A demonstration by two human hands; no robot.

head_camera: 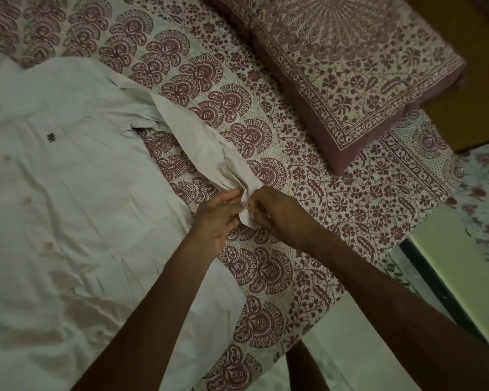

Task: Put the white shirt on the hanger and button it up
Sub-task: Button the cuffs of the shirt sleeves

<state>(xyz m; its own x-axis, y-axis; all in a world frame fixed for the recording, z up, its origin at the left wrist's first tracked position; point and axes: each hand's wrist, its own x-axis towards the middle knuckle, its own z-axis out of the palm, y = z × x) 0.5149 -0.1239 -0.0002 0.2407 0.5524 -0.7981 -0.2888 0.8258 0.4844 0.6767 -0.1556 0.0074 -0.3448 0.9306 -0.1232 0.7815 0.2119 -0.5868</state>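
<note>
The white shirt (68, 193) lies flat on the bed at the left, front up, with a small dark logo on the chest and its placket buttons closed. One sleeve (198, 139) stretches out to the right. My left hand (218, 218) and my right hand (277, 213) meet at the sleeve's cuff (247, 213), both pinching its edge. No hanger is visible in this view.
A maroon-and-cream patterned bedsheet (266, 272) covers the bed. A matching pillow (350, 66) lies at the upper right. The bed's edge runs along the lower right, with floor (350, 348) and a pale board (458, 266) beyond.
</note>
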